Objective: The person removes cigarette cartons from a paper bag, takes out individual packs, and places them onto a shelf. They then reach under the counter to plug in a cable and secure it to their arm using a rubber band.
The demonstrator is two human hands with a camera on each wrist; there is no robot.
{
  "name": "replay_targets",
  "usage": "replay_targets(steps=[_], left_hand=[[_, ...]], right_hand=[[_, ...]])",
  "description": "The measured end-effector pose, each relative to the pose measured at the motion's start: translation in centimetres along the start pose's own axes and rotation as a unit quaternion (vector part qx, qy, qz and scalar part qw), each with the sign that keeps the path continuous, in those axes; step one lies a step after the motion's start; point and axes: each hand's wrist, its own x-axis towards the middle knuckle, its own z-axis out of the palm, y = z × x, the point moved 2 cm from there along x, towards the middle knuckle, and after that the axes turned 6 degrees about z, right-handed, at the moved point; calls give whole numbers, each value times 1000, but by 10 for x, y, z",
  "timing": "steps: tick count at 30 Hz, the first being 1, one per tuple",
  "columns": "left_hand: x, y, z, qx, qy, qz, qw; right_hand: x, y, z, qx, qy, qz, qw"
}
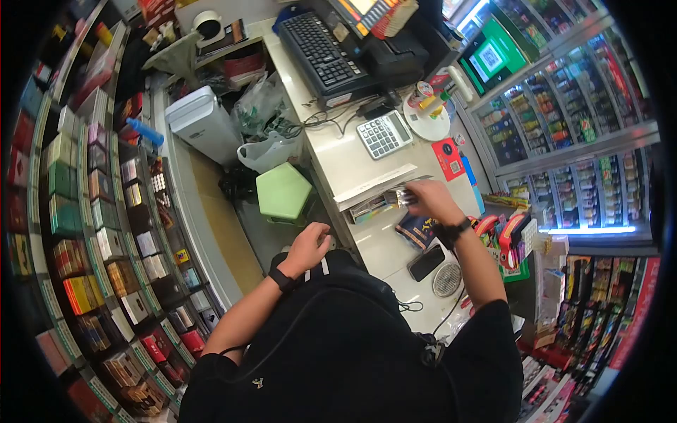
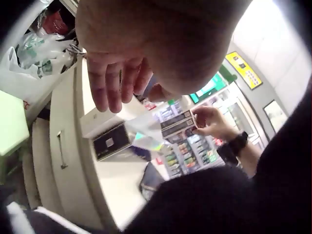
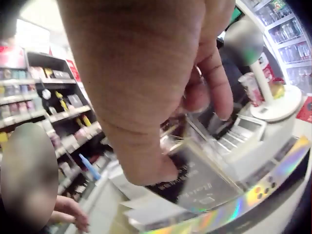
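In the head view my right hand (image 1: 431,201) holds small packs (image 1: 405,197) above the counter, beside a low white-edged stand with boxes (image 1: 372,209). The right wrist view shows my thumb and fingers of the right hand (image 3: 161,97) round a dark box (image 3: 202,183) with pale print. Two stacked packs (image 2: 178,126) are pinched by my right hand (image 2: 214,123) in the left wrist view. My left hand (image 1: 309,248) is held over my lap near the counter's edge, fingers loosely bent, holding nothing; its fingers (image 2: 113,87) hang down in the left wrist view.
A calculator (image 1: 384,135), keyboard (image 1: 321,55) and white round stand (image 1: 427,121) are on the counter (image 1: 331,151). A phone (image 1: 426,264) and dark blue pack (image 1: 416,231) lie nearer me. A green stool (image 1: 284,193) stands left, by shelves of boxes (image 1: 88,292).
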Motion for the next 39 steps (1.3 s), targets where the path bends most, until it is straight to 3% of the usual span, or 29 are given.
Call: replay_targets(steps=[2,3,4,5,6,7,9,11,12,14,15,17,18,19,21,22,25,27,29,31,33,35,37,39], left_hand=[[4,13,-12,-112,7,-21,993],[8,15,-13,-184,-53,-47,980],[11,14,-3,-411,-82,-62,906],[15,42,-12,-590,-111,-101,793],[20,75,-30,-717,-150,-29,680],[23,79,-29,-761,-142,-36,632],[24,97,-52,-737,-97,-23,668],[20,97,-76,-697,-98,-15,710],[15,92,-84,-666,-121,-5,736],[8,86,-91,-569,-145,40,809],[3,87,-92,-569,-150,39,808],[-4,84,-91,-499,-131,-47,855],[-6,94,-97,-618,-116,-80,773],[-8,92,-96,-620,-115,-79,772],[-8,85,-95,-705,-109,-34,700],[-10,80,-95,-712,-97,-52,693],[-9,78,-98,-742,-115,-45,659],[-7,75,-97,-729,-100,-42,676],[-10,74,-100,-653,-84,-47,751],[-13,64,-107,-583,-49,-38,810],[-17,73,-119,-600,-17,6,800],[-24,63,-123,-624,-4,-18,781],[-32,53,-133,-633,16,-58,772],[-50,54,-152,-585,42,-75,806]], right_hand=[[-17,-52,-38,14,85,-29,996],[-23,-82,-46,26,143,-68,987],[-30,-110,-46,10,173,-82,981],[-34,-137,-41,7,239,-143,960],[-36,-162,-35,17,251,-152,956],[-33,-187,-34,25,277,-185,943],[-28,-216,-26,56,310,-177,932],[-27,-220,-31,80,269,-196,940],[-25,-220,-33,224,270,-114,930],[-21,-227,-34,488,214,71,843],[-14,-244,-50,558,164,105,807],[-3,-236,-48,355,152,-24,922],[-5,-235,-38,516,91,74,848],[-3,-226,-32,558,103,85,819],[0,-220,-32,658,123,107,735],[2,-222,-32,697,130,89,699],[4,-228,-27,757,102,58,643],[12,-235,-23,720,91,56,686],[24,-248,-26,578,87,73,808],[46,-244,-3,499,164,-6,851],[65,-256,-2,359,219,-103,901],[85,-268,7,470,132,-129,863],[99,-281,4,501,-40,-109,857],[124,-288,-8,440,-135,-268,847]])
